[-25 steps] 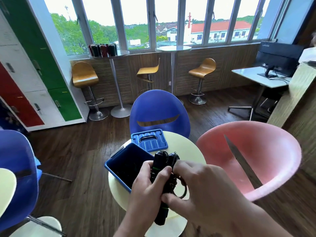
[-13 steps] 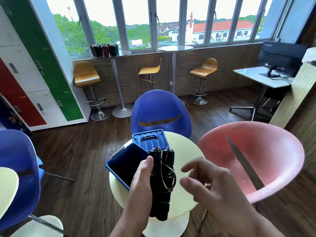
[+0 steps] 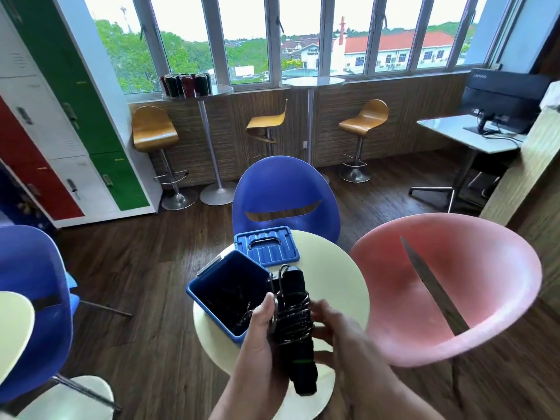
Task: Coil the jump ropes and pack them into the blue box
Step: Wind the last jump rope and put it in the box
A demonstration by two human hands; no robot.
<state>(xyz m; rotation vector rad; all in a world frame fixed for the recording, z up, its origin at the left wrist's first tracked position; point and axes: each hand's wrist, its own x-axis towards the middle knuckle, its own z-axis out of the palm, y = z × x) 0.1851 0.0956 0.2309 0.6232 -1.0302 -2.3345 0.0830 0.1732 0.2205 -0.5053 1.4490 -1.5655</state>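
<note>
Your left hand (image 3: 263, 334) grips the coiled rope (image 3: 295, 324) by the box (image 3: 209, 313), likely so nothing unwinds; right hand (image 3: 344, 336): cannot tell.

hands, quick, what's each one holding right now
left hand: closed on the jump rope, gripping its handles
right hand: blurred against the rope, so its grip cannot be told

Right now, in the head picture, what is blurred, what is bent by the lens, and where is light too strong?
Head view: the right hand is smeared by motion, while the left hand and the wound jump rope it grips look sharp; the lockers and window frames lean outward from wide-angle distortion; the sky is washed out white; the blue box is dark inside.
</note>
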